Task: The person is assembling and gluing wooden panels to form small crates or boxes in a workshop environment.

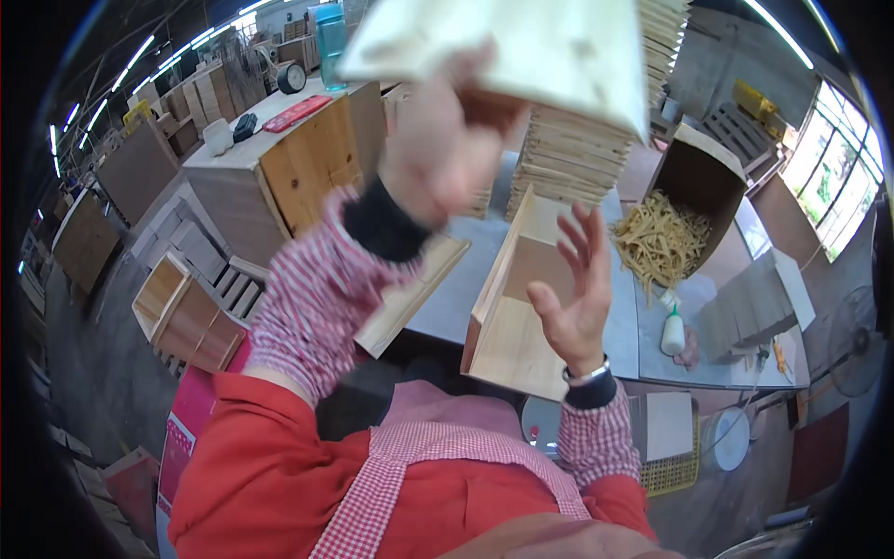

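Observation:
My left hand (433,154), smeared by motion, is raised at the near edge of a pale wooden panel (521,51) close in front of me. Its fingers seem to lie over that edge, gripping it. Lower down, my right hand (577,293) is open, fingers spread and holding nothing. It hovers above an open wooden box (521,349) that looks like a drawer, with a pale bottom and upright sides. Behind the box rises a stack of thin wooden panels (570,158), partly hidden by the raised panel.
Right of the box, a tipped carton (698,186) spills pale, curly strips (659,240) onto the grey table. A white glue bottle (671,331) and stacked grey boards (745,312) sit nearby. Left are a wooden board (410,298), a cabinet (307,177) and a wooden box (191,317).

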Available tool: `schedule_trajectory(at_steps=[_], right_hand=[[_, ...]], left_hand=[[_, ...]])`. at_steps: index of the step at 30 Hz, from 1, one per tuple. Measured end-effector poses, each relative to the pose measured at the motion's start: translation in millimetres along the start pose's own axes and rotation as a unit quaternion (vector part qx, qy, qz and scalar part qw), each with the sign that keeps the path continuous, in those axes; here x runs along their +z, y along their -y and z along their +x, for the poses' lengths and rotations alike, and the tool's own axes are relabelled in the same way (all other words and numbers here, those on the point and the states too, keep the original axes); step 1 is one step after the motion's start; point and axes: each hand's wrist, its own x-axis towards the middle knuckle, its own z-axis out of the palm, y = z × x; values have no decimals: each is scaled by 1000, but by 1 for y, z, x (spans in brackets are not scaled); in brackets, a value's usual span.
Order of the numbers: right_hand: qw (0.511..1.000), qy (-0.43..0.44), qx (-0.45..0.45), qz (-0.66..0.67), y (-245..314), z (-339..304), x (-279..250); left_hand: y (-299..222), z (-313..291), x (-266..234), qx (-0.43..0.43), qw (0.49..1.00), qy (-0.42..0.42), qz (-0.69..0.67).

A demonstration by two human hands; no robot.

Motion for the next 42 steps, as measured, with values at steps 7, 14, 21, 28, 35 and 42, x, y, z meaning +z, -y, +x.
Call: schedule_trajectory(at_steps=[7,14,21,28,35,42], right_hand=[[921,-271,-9,279,-6,-63,-3],[881,-434,118,149,11,-100,-93],[923,-275,246,-111,-33,-181,-158],[933,-199,299,-6,-79,-190,-139],[930,-127,343,-8,-99,-176,-136],[923,-104,369,-17,-101,-174,-130]], left_hand=[[109,-124,-17,-271,955,105,-52],[138,-155,-15,-514,831,173,-125],[63,-28,-87,-182,861,200,431],[108,82,-188,-303,777,34,551],[162,117,-214,-382,741,11,553],[184,140,-233,-411,708,84,568]])
